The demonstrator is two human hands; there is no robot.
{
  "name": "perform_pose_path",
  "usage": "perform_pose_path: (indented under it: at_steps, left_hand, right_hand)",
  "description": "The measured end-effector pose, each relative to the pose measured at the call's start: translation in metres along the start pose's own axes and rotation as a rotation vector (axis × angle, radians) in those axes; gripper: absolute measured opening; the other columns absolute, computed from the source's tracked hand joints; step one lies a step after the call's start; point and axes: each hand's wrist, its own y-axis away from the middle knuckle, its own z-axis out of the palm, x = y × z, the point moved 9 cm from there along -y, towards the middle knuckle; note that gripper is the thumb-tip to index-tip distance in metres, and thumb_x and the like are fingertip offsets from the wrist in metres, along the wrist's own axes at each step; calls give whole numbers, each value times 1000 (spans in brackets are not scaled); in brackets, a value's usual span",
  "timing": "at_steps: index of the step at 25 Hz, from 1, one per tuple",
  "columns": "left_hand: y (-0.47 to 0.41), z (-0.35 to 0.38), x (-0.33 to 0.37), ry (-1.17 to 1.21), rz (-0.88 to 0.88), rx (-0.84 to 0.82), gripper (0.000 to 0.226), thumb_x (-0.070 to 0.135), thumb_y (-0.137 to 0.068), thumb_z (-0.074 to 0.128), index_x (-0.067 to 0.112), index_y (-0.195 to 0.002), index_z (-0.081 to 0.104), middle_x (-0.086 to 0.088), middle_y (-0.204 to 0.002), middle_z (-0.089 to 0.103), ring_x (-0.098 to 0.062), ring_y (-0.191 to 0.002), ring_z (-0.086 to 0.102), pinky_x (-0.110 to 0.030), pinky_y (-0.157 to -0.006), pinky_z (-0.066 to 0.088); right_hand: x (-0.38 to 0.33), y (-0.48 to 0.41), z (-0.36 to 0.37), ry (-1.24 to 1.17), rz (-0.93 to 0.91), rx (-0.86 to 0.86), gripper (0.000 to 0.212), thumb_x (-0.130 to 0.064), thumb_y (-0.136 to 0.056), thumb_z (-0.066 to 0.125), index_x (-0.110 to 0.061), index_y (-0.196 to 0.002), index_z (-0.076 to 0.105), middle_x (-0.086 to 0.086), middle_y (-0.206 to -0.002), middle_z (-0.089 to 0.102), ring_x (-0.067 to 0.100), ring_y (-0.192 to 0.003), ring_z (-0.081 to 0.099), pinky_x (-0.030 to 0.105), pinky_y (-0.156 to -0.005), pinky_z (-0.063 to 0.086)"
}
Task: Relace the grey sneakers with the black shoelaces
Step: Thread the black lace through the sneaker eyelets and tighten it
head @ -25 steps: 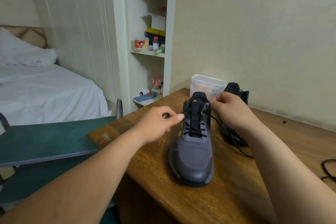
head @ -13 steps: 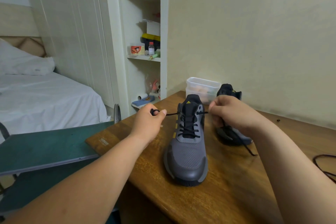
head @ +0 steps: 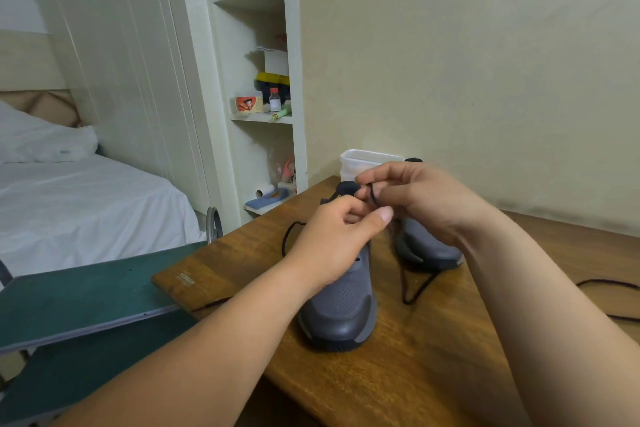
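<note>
We see both hands meeting over the tongue of the near grey sneaker (head: 343, 308), which stands toe toward us on the wooden table (head: 415, 374). The right hand (head: 419, 198) curls its fingers and pinches a small loop of the black shoelace (head: 372, 194). The left hand (head: 336, 243), just beside it, is curled too, thumb pressed forward on the lace, whose slack arcs out to the left and trails off right of the shoe. The second grey sneaker (head: 429, 246) sits farther right, behind the right wrist, near a plastic tub (head: 360, 159).
</note>
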Motion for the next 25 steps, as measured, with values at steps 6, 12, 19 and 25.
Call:
perform_pose_path:
  at_steps: [6, 12, 19, 25]
  left_hand:
    - [0, -2, -8, 64, -23, -68, 22, 27, -106, 59, 14, -97, 74, -4, -92, 79, -24, -97, 72, -41, -101, 53]
    - [-9, -11, -15, 125, -54, -54, 30, 28, -112, 47, 9, -92, 59, 1, -56, 42, -21, -60, 54, -34, -75, 50]
    - [-7, -8, -27, 91, -66, -45, 34, 34, -110, 53, 9, -88, 61, -3, -58, 42, -24, -65, 56, -33, -79, 50]
    - [-4, -12, -28, 206, -60, -3, 28, 24, -111, 52, 10, -90, 64, -4, -58, 42, -26, -68, 57, -36, -85, 52]
  right_hand:
    - [2, -1, -9, 532, -103, 92, 15, -19, -96, 73, -12, -83, 78, 9, -80, 74, 18, -75, 66, 43, -80, 55]
    - [-19, 11, 27, 695, -171, -116, 25, -22, -95, 61, -34, -114, 73, -15, -100, 73, 1, -95, 67, 21, -86, 53]
    - [-11, 11, 4, 715, -89, -31, 22, -21, -102, 59, -19, -85, 71, -5, -79, 73, 3, -74, 63, 22, -72, 48]
    - [-7, 8, -3, 664, -60, 68, 26, -22, -100, 53, -24, -115, 74, -8, -118, 73, 10, -111, 65, 32, -100, 51]
